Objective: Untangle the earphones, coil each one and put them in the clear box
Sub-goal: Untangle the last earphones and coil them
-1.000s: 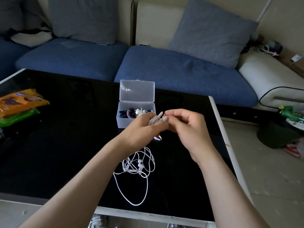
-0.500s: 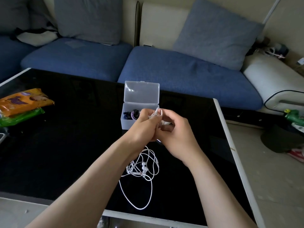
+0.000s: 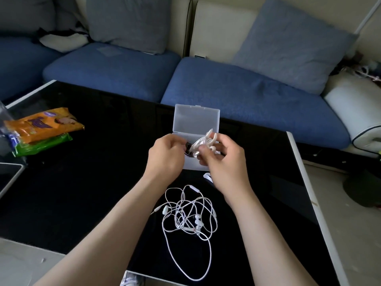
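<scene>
A clear plastic box stands open on the black table, lid upright, with dark earphones partly visible inside. My right hand pinches a coiled white earphone right over the box's opening. My left hand is beside it at the box's left edge, fingers curled toward the coil and the dark earphones; what it grips is hidden. A tangled white earphone lies loose on the table below my hands, its cable trailing toward the near edge.
Orange and green snack packets lie at the table's left. A tablet corner shows at the far left. A blue sofa with grey cushions runs behind the table. The table's white right edge borders the floor.
Both hands moved forward with the coiled white earphone, from above the table in front of the box to over the box's opening. The tangled earphone stayed put.
</scene>
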